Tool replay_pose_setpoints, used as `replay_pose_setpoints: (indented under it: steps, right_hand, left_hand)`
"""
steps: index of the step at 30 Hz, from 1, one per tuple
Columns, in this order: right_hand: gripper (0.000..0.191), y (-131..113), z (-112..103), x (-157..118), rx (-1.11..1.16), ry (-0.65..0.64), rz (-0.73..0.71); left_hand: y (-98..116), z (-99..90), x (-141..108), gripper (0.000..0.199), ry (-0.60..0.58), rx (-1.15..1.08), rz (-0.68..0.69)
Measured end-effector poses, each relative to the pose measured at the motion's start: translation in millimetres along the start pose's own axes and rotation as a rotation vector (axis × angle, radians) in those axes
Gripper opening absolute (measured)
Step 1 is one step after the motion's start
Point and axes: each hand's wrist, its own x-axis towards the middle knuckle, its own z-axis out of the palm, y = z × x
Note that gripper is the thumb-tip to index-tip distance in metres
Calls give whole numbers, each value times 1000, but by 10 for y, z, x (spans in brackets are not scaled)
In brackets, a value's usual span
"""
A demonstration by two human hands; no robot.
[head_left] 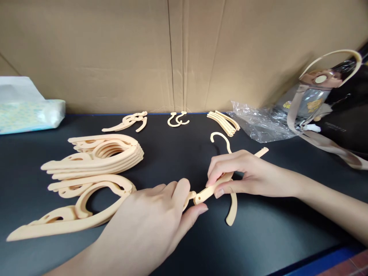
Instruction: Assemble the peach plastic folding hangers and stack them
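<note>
My right hand (pixel 247 172) pinches a cream plastic folding hanger (pixel 204 194) between thumb and fingers over the middle of the table. The hanger's hook (pixel 220 138) points up and away, and a curved piece (pixel 232 209) hangs below my right fingers. A straight strip (pixel 262 152) sticks out behind this hand. My left hand (pixel 152 218) is closed round a small cream piece (pixel 189 197) at the hanger's near-left end; most of it is hidden by the fingers. Left of my left hand lie folded hangers (pixel 77 226), with a stack of several more (pixel 109 166) beyond.
Along the back lie loose hanger pieces (pixel 129 122), two hooks (pixel 179 119) and several thin strips (pixel 224 122). A clear plastic bag (pixel 261 120) and a strapped water bottle (pixel 312 97) stand at back right. A tissue pack (pixel 31 115) is at back left, before a cardboard wall (pixel 115 57).
</note>
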Motion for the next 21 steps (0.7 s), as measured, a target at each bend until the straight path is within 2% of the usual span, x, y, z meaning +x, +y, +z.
replay_pose_setpoints:
  steps: [14,21]
  right_hand:
    - [14,27,8,11,44,3,20]
    - [13,20,13,5,53,9,9]
  left_hand:
    - [-11,-11,-26,28,-46,-35,-21]
    - [-10,-16,0,27,-32,-40,-14]
